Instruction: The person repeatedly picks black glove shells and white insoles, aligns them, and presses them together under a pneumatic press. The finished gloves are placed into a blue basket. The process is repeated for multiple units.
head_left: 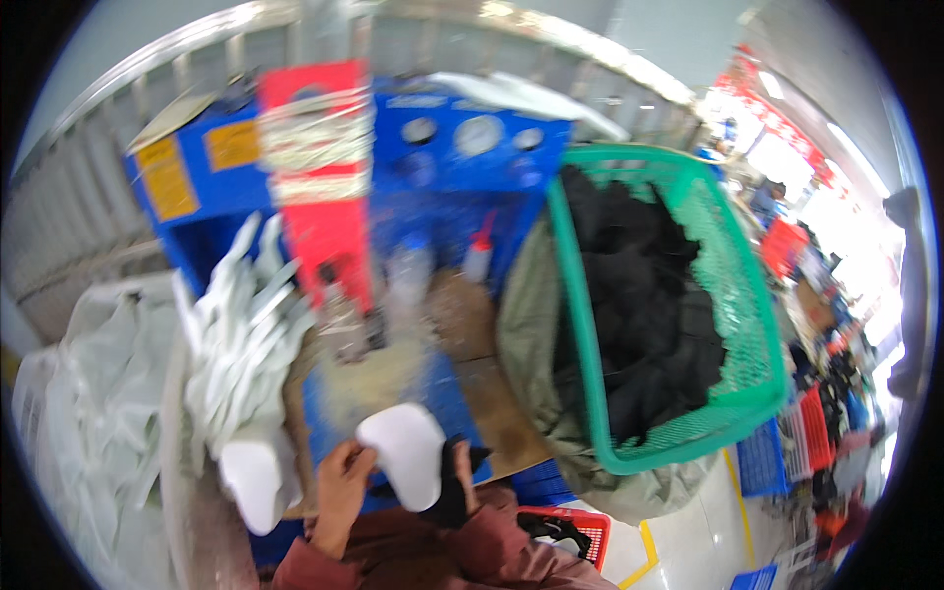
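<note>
A smooth white insole-shaped piece (403,454) is held in front of me, over the near edge of a blue work plate (447,393). My left hand (341,492) is closed, its thumb and fingers pinched at the left edge of this piece. On the other side, my right hand (464,480) is closed round a black fabric piece (450,497), which lies against the white one's right edge. Some black material also shows under the white piece on the left. Most of my right fingers are hidden behind the fabric.
A blue machine (472,138) with a red arm (324,231) stands ahead, bottles below it. Left are stacked white pieces (241,364) and a bin of white material (108,393). A green basket (590,393) of black fabric (639,305) stands right, a red basket (595,536) lower.
</note>
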{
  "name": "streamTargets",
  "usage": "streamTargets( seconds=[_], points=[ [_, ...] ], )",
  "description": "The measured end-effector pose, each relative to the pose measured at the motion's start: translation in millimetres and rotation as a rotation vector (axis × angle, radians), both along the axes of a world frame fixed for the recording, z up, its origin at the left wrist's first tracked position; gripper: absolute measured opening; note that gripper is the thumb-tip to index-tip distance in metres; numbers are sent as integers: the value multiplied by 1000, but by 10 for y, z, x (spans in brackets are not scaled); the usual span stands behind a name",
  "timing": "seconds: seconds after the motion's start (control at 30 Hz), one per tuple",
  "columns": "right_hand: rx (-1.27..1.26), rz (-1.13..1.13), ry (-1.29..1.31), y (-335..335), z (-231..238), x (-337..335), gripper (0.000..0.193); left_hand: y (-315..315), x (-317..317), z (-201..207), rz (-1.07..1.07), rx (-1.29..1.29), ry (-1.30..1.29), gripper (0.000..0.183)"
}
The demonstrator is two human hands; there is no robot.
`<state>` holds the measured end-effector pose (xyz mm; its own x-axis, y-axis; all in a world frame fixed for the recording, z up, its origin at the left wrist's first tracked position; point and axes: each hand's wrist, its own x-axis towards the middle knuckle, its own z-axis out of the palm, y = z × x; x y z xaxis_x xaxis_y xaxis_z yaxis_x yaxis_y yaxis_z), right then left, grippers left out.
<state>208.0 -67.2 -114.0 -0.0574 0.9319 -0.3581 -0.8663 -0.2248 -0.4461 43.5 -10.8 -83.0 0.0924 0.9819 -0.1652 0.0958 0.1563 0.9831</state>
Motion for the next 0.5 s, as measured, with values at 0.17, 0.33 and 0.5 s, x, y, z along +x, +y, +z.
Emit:
streamTargets(
  seconds=[0.17, 0.33, 0.5],
  points=[
    [217, 137, 281, 65, -59, 15, 75, 87, -68, -193, 5, -132, -16, 24],
    [329, 142, 261, 79, -50, 17, 65, 211, -52, -329, 21, -32, -111, 14],
    [224, 23, 119, 56, -144, -25, 62, 312, -27, -549, -66, 28, -121, 14]
  ],
)
